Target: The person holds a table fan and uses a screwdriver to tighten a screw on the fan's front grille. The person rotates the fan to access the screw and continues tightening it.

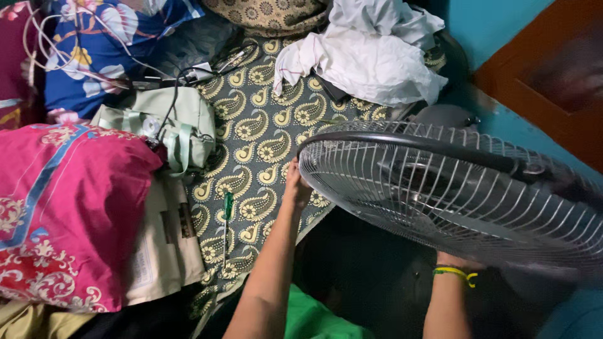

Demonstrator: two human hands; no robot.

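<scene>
Head view: lowest in the frame, two bare forearms rise from a green garment (314, 320) at bottom centre. The right hand (455, 258), with a yellow thread band (456, 272) at the wrist, goes under the lower edge of the fan guard (452, 188) at lower right; its grip is hidden by the grille, so I cannot tell if the fingers are curled or flat. It seems placed to carry the weight from below. The left hand (296, 185), at centre, has its fingers closed on the guard's left rim, apparently steadying the tilted cage. The round wire guard fills the right half. A green-handled screwdriver (227, 216) lies left of centre on the paisley bedspread (257, 125), close to reach. Farther left sits a pink pillow (63, 213), above it a pale green bag (169, 122), and white cloth (370, 50) at top.
</scene>
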